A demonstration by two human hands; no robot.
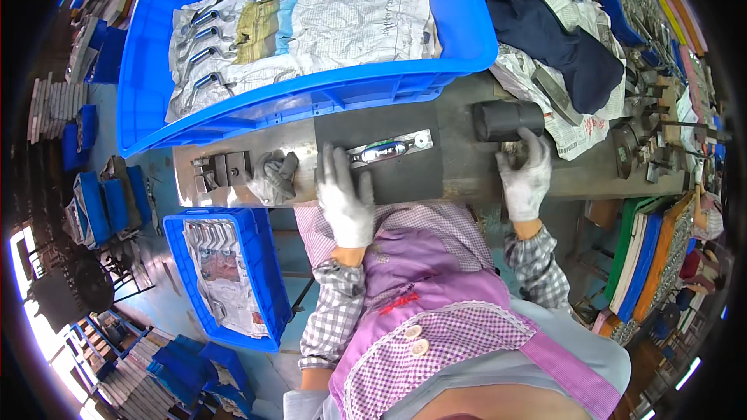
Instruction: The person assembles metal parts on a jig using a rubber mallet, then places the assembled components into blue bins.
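My left hand (344, 201), in a white work glove, rests at the left edge of a dark mat (420, 175). Its fingers are stretched out and apart, beside a flat silver strip (421, 140) with a round hole at one end. A small blue-and-silver cylinder (383, 151) lies along that strip. At the bench's front, to the right of the mat, is my gloved right hand (527, 179). Its fingers are bent but apart, and the fingertips come up to the near side of a black cylinder (510, 120). Whether they touch it I cannot tell.
Beyond the mat stands a large blue bin (311, 89) with newspaper and bent metal rods (206, 54). Left on the bench (467, 179) are a crumpled grey glove (274, 176) and a metal block (231, 167). A smaller blue bin (282, 280) sits lower left; dark cloth (552, 39) lies far right.
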